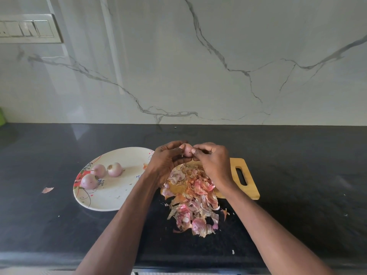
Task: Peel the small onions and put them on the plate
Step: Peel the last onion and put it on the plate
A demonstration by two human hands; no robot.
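One small onion (pixel 187 151), pale pink and smooth where it shows, sits between both hands above the far end of the board, over the pile of skins. The left hand (pixel 165 162) curls round its left side, fingers bent over the top; the right hand (pixel 213 161) pinches at its right side with thumb and fingertips pressed to the surface. Three more onions lie on the plate: one (pixel 98 170) and a second (pixel 114 169) side by side, almost touching, the third (pixel 89 181) just in front of the first, near the rim. All three are round, glossy, pink-white, with a dry brown tuft on the second. The plate (pixel 111 201) is oval, white, with a red and dark floral print along its left edge, and lies just left of the board. The board (pixel 250 185) is pale wood with a slot handle at its right end. The skins (pixel 190 197) form one heap of thin, papery, curled flakes in pink, tan and white, spilling off the board's near edge onto the counter. One stray skin flake (pixel 47 189) lies left of the plate. The counter (pixel 297 165) is black, speckled and glossy; behind it stands a white wall (pixel 198 56) veined in grey.
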